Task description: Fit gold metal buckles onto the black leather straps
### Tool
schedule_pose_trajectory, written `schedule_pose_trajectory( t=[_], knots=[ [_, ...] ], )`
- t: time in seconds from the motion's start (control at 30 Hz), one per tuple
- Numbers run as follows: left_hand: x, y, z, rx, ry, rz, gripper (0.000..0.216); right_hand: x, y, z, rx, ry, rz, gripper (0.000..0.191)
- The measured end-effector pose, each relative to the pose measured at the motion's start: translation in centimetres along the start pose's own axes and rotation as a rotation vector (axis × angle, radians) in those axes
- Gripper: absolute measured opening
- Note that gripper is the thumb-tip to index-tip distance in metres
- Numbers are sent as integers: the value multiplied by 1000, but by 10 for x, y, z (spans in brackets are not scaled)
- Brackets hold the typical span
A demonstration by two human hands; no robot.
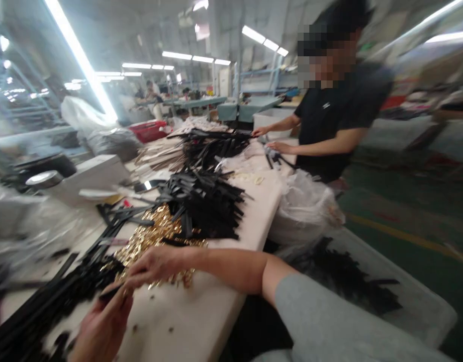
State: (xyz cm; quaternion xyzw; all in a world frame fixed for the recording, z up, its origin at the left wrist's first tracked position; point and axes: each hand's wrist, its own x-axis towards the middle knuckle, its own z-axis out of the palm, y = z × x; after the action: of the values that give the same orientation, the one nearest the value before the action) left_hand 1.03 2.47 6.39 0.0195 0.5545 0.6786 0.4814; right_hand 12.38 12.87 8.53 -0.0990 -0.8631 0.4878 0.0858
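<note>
Busy factory floor, long pale table [201, 322] heaped with stock. Right hand [156, 266] has fingers pinched together on the gold buckles pile [156, 241]; left hand [103, 327] grips a black strap [110, 293]. Buckles could scatter off the near edge if nudged. Little free room here: black straps heap [204, 201] crowds close, co-worker's hands [276, 146] well apart.

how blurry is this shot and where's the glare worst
Head view: motion blur smears the left edge and the far right background; the person's right hand over the gold fittings and left hand are soft but readable. The ceiling tube lights blow out to white glare upper left. The black strap pile mid-table is sharpest.
</note>
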Motion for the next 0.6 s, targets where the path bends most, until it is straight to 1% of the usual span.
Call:
schedule_pose_trajectory(
  t=[0.03, 0.07, 0.1, 0.17, 0.27, 0.4, 0.5, 0.6],
  knots=[
    [-2, -1, -9, 23, -12, 39, 28, 0, 2, 2, -72, 36, 5, 21],
    [-1, -3, -15, 27, -73, 124, 34, 1, 5, 2, -141, 63, -17, 24],
    [0, -3, -19, 34, -145, 182, 39, 3, 9, 2, -194, 95, -58, 26],
    [7, -4, -23, 41, -187, 240, 42, 9, 17, 1, -267, 138, -116, 28],
    [10, -4, -22, 24, -210, 258, 41, 12, 21, -1, -304, 182, -170, 30],
    [4, -4, -21, -12, -230, 236, 41, 10, 18, -1, -298, 161, -174, 33],
    [5, -4, -21, -30, -203, 226, 39, 10, 18, -1, -307, 163, -155, 34],
    [8, -4, -22, -37, -146, 233, 35, 10, 18, -4, -277, 123, -148, 30]
  ],
)
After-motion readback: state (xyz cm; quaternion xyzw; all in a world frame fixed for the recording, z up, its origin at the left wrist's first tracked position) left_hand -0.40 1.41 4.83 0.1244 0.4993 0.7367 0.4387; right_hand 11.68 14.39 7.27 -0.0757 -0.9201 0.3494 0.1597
